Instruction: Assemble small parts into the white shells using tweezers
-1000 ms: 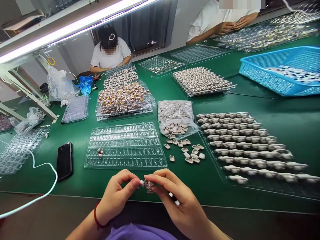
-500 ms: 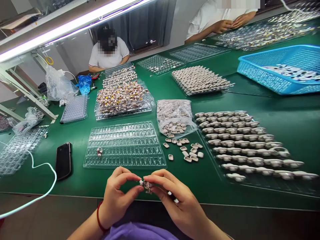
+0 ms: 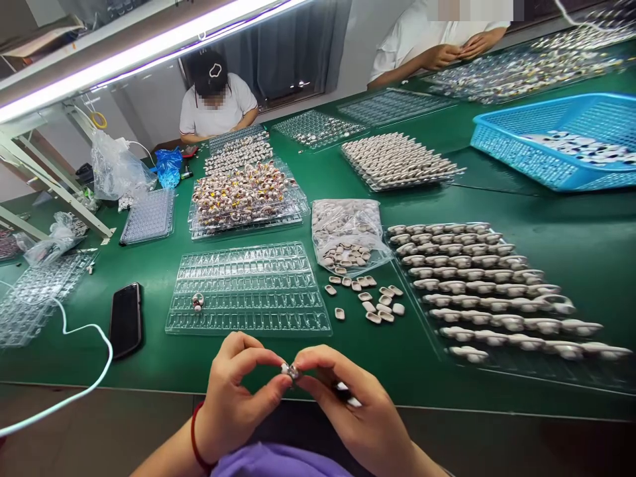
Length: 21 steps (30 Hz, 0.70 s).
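Head view shows the small piece [image 3: 289, 370] pinched between your two hands, low in the middle of the frame, held in the air just above the near edge of the green table [image 3: 422, 371]. It is tiny and mostly covered, so its shape is hard to tell beyond a pale, shiny glint.

Your left hand [image 3: 237, 404] closes its fingers [image 3: 263, 358] narrowly on it: the forefinger arches over the top and the thumb presses from below, tips meeting at the piece. Your right hand [image 3: 358, 417] does the same from the other side, forefinger and thumb drawn tight, the remaining fingers curled under. Both palms face each other, wrists angled inward, with a red band [image 3: 195, 437] round the left wrist.

Just beyond your hands lies a clear tray [image 3: 248, 288] of pockets, with one round part [image 3: 197, 301] sitting in a pocket at its left side. To the right of it, loose pale shells [image 3: 370, 301] are scattered on the table below an open plastic bag [image 3: 348, 232] holding more. Further right, a second tray carries rows of pale parts [image 3: 497, 291]. A black phone [image 3: 125, 320] and a white cable [image 3: 74, 371] lie to your left. A blue basket [image 3: 521, 152] stands at the far right, and two other people sit across the table, one in a dark cap [image 3: 214, 69].
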Each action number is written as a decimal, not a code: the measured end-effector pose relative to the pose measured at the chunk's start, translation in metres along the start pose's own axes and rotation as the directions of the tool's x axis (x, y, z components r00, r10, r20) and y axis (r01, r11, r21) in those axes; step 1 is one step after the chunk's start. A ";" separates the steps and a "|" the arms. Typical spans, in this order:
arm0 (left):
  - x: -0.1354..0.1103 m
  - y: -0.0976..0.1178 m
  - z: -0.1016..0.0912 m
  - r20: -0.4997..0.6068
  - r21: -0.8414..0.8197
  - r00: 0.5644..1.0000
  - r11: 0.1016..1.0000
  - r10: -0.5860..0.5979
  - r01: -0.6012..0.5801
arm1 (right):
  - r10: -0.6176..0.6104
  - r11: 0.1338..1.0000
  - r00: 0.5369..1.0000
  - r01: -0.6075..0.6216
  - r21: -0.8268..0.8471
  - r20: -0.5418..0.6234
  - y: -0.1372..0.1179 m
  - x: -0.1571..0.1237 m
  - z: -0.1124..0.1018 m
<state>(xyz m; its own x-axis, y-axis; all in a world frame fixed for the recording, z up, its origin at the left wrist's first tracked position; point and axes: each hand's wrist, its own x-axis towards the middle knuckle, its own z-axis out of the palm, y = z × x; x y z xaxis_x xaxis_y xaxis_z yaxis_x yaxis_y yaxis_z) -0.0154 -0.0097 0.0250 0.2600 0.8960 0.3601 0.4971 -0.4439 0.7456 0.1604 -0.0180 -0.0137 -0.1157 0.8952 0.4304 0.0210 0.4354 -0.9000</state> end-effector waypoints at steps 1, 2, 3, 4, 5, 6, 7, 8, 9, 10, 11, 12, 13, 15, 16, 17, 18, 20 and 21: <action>0.000 0.001 0.000 -0.006 0.040 1.000 0.999 0.030 -0.030 | -0.005 1.000 1.000 0.005 0.004 -0.003 0.000 0.000 0.000; 0.000 0.001 0.000 -0.013 0.081 0.998 0.995 0.062 -0.061 | -0.009 1.000 1.000 0.009 0.005 -0.007 -0.001 0.000 0.000; 0.000 0.002 -0.001 -0.019 0.122 0.995 0.988 0.098 -0.095 | -0.010 1.000 1.000 0.010 0.004 -0.011 -0.001 0.001 0.000; 0.000 0.003 -0.001 -0.023 0.160 0.991 0.979 0.132 -0.127 | -0.009 1.000 1.000 0.009 0.002 -0.016 -0.002 0.001 0.000; 0.000 0.003 -0.001 -0.025 0.196 0.986 0.968 0.163 -0.156 | -0.008 1.000 1.000 0.008 0.000 -0.020 -0.002 0.001 0.000; 0.000 0.004 -0.002 -0.021 0.225 0.982 0.958 0.190 -0.181 | -0.008 1.000 1.000 0.008 0.000 -0.024 -0.002 0.002 0.001; 0.000 0.004 -0.002 -0.012 0.247 0.977 0.947 0.213 -0.204 | -0.012 1.000 1.000 0.012 0.002 -0.027 -0.003 0.002 0.001; 0.000 0.005 -0.002 -0.001 0.263 0.973 0.939 0.229 -0.221 | -0.021 1.000 0.999 0.021 0.007 -0.031 -0.003 0.002 0.001; 0.000 0.005 -0.003 0.011 0.270 0.971 0.934 0.240 -0.234 | -0.034 0.999 0.999 0.034 0.015 -0.036 -0.003 0.001 0.001; 0.000 0.005 -0.003 0.019 0.270 0.969 0.932 0.246 -0.241 | -0.048 0.999 0.998 0.049 0.023 -0.042 -0.003 0.001 0.001; 0.000 0.006 -0.003 0.021 0.265 0.969 0.933 0.248 -0.245 | -0.059 0.998 0.997 0.061 0.030 -0.048 -0.003 0.001 0.002; 0.000 0.006 -0.003 0.018 0.255 0.968 0.935 0.249 -0.246 | -0.065 0.997 0.996 0.067 0.037 -0.053 -0.003 0.000 0.002; -0.001 0.006 -0.003 0.013 0.244 0.968 0.938 0.250 -0.245 | -0.068 0.997 0.996 0.070 0.042 -0.054 -0.004 0.000 0.002; -0.002 0.007 -0.003 0.007 0.219 0.969 0.945 0.248 -0.243 | -0.066 0.996 0.996 0.069 0.052 -0.053 -0.005 0.000 0.003; -0.002 0.007 -0.003 0.003 0.206 0.969 0.948 0.246 -0.242 | -0.068 0.996 0.996 0.071 0.058 -0.052 -0.005 0.000 0.003; -0.003 0.007 -0.003 0.000 0.192 0.970 0.952 0.244 -0.239 | -0.073 0.995 0.996 0.076 0.065 -0.051 -0.006 0.000 0.003; -0.003 0.006 -0.003 -0.007 0.179 0.970 0.955 0.243 -0.238 | -0.080 0.994 0.996 0.083 0.070 -0.049 -0.006 0.000 0.004; -0.004 0.005 -0.002 -0.027 0.157 0.969 0.958 0.245 -0.238 | -0.096 0.992 0.994 0.099 0.075 -0.047 -0.008 0.000 0.004; -0.004 0.005 -0.002 -0.040 0.147 0.968 0.959 0.250 -0.241 | -0.103 0.992 0.994 0.106 0.074 -0.044 -0.009 0.000 0.005</action>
<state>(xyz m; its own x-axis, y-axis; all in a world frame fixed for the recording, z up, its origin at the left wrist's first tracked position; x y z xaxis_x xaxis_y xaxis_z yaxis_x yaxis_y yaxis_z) -0.0162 -0.0157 0.0281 0.3428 0.7567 0.5567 0.5355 -0.6443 0.5460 0.1557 -0.0224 -0.0061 -0.0735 0.8489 0.5234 -0.0645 0.5197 -0.8519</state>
